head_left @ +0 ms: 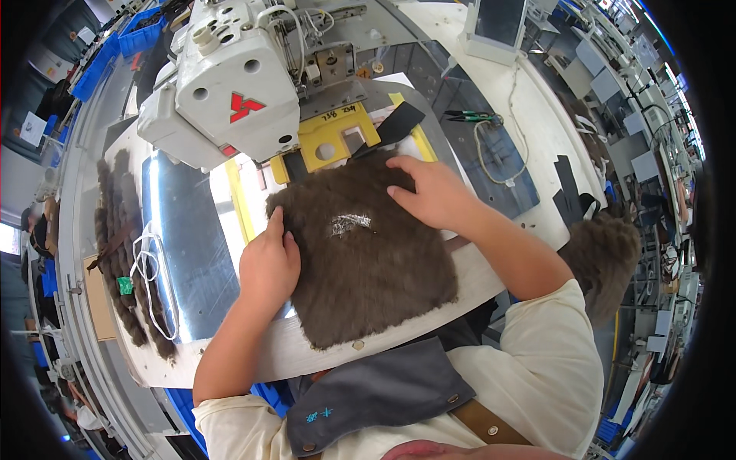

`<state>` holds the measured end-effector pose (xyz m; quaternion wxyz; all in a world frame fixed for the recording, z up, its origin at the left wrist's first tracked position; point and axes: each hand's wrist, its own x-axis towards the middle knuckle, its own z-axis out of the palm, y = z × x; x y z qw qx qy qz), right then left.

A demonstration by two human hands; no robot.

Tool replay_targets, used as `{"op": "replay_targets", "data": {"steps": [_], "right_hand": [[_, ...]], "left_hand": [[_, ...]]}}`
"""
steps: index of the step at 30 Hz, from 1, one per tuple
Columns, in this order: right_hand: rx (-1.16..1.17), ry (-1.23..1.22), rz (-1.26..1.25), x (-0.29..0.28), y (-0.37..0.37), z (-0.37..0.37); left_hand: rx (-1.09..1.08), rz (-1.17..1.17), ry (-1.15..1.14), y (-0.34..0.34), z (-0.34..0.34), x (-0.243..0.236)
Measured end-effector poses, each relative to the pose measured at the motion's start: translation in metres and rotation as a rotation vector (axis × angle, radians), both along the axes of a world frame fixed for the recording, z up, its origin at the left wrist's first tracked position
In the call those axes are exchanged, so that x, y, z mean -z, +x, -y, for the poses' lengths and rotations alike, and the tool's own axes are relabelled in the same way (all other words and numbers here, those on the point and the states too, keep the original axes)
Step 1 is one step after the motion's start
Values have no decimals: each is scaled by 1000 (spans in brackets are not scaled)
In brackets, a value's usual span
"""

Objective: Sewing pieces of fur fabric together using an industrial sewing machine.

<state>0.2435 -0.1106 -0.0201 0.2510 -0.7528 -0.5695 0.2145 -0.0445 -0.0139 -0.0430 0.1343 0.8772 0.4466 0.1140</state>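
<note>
A dark brown fur piece lies spread on the machine table in front of me, with a shiny silvery patch near its middle. My left hand rests at its left edge, index finger and thumb stretched out along the fur. Across the upper right part of the fur lies my right hand, thumb and index finger apart. Both hands are open. Just beyond, a yellow template plate sits under the white sewing machine head. The fur's far edge reaches this plate; whether it goes under it I cannot tell.
Brown fur strips and a white cord lie at the left. On the right are green-handled snips, a looped rope, black pieces and more brown fur. A screen box stands at the back.
</note>
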Motion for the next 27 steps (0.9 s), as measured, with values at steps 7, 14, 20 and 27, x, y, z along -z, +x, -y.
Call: {"op": "replay_targets", "data": {"steps": [7, 14, 20, 27], "right_hand": [[183, 159, 293, 31, 75, -45], [101, -36, 189, 17, 110, -86], [40, -7, 263, 16, 109, -127], [-35, 181, 227, 27, 96, -179]], "left_hand": [[-8, 53, 7, 2, -1, 2], [42, 131, 113, 0, -2, 12], [75, 151, 152, -5, -3, 13], [82, 173, 114, -4, -3, 13]]}}
